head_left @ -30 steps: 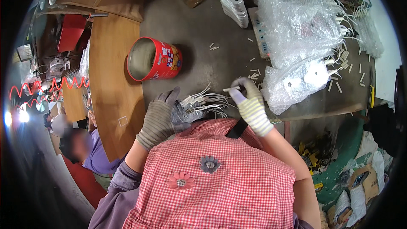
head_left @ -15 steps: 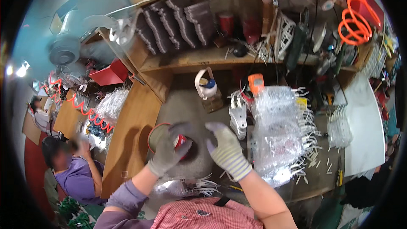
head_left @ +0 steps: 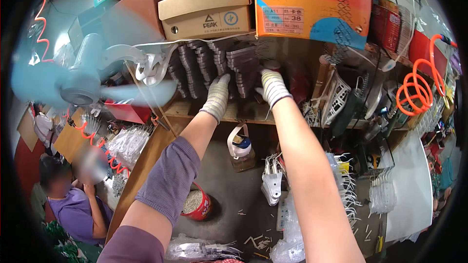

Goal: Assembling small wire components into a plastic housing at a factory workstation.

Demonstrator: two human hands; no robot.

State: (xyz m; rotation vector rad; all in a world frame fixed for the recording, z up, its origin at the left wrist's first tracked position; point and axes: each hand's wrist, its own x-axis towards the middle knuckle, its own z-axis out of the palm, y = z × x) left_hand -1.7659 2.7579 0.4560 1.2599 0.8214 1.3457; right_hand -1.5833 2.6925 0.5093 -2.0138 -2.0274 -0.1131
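Observation:
Both my hands wear pale striped work gloves and reach up to the wooden shelf. My left hand is at the front of the stacked dark grey flat pieces, its fingers extended up against the gap between two stacks. Just right of the rightmost stack, my right hand has its thumb apart from its fingers, with nothing visible between them. Whether either hand presses on the pieces I cannot tell.
Below stand a red bucket of small pale pieces, a jar with a handle, white plastic parts and bagged parts. A blurred fan is at left, near a seated person. Shoe boxes line the top.
Both hands have risen from above the table, near the bucket, to the shelf with the stacks. The view has tilted up, bringing more of the shoe boxes into sight.

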